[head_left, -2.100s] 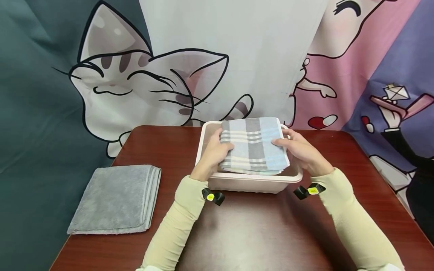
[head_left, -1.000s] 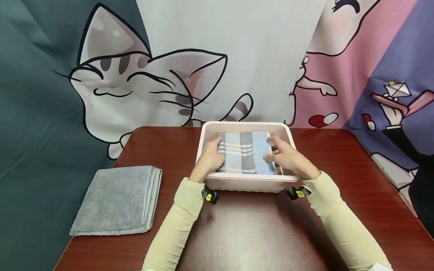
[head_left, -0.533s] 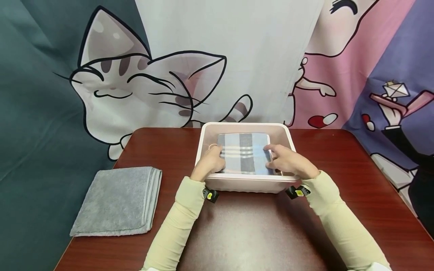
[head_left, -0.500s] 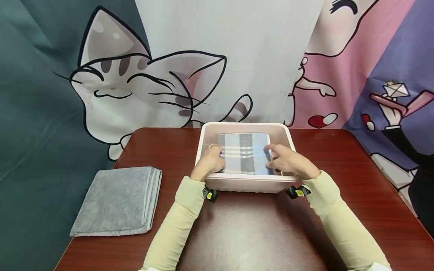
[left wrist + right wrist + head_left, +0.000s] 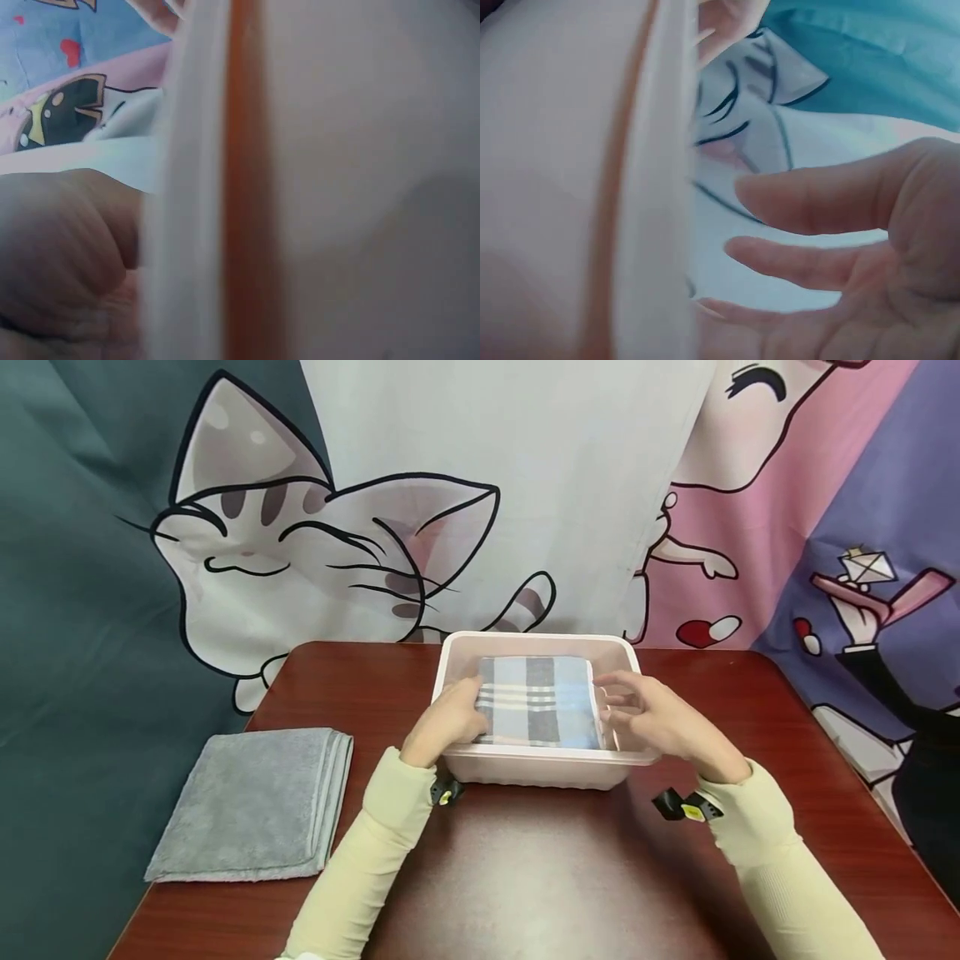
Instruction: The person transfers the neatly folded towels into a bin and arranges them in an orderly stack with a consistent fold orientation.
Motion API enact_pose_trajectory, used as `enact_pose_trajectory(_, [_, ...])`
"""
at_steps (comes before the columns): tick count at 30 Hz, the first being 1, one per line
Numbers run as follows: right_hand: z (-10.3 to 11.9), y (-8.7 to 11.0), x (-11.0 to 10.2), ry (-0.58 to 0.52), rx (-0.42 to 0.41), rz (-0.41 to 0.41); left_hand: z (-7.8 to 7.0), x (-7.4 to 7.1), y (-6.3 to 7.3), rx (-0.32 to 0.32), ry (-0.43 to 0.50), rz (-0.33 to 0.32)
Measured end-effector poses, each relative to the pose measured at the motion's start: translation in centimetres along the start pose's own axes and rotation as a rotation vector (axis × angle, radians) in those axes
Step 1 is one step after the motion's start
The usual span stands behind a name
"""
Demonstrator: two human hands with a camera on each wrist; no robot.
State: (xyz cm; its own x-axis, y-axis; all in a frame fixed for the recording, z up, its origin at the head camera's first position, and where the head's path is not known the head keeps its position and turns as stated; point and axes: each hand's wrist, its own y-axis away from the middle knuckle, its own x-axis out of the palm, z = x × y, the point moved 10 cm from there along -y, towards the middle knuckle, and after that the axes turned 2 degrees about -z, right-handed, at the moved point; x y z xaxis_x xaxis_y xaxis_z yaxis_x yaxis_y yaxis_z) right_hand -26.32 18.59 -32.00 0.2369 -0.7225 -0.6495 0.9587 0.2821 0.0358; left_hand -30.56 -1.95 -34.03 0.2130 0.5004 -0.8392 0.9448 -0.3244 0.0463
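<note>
A folded plaid cloth point(image 5: 536, 702) in blue, grey and white lies flat inside a pale plastic basin point(image 5: 540, 764). My left hand point(image 5: 448, 720) reaches over the basin's left front, its fingertips at the cloth's left edge; whether they still touch it I cannot tell. On the other side my right hand point(image 5: 663, 718) is spread just off the cloth's right edge, nothing between thumb and fingers. The right wrist view shows that hand's thumb and fingers point(image 5: 810, 199) apart beside the basin's wall point(image 5: 656, 225). In the left wrist view the basin's wall point(image 5: 187, 225) hides most of the left fingers.
A folded grey towel point(image 5: 251, 806) lies on the left of the brown table point(image 5: 517, 877). Behind the table hangs a cartoon-printed curtain point(image 5: 570, 485). The basin stands near the table's far edge.
Both hands lowered the plaid cloth from above the basin down into it and pressed at its sides. Since half a second ago, the right hand has drawn off to the right and the left shifted slightly left.
</note>
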Motion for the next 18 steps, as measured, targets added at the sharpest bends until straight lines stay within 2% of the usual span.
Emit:
enact_pose_trajectory(3, [1.1, 0.8, -0.4, -0.059, -0.025, -0.050, 0.0, -1.3, 0.7, 0.017, 0.024, -0.029])
enact_pose_trajectory(6, [2.4, 1.7, -0.5, -0.112, -0.058, -0.091, 0.7, -2.3, 1.9, -0.005, 0.100, -0.068])
enact_pose_trajectory(10, [4.7, 2.9, -0.1, -0.225, -0.172, -0.113, 2.5, -3.6, 4.2, -0.032, 0.298, -0.150])
enact_pose_trajectory(14, [7.2, 3.8, 1.1, -0.345, -0.290, -0.075, 4.0, -5.1, 6.6, 0.053, 0.529, -0.205])
enact_pose_trajectory(18, [9.8, 4.3, 4.2, -0.386, -0.367, 0.047, 6.2, -7.0, 8.9, 0.114, 0.615, -0.269])
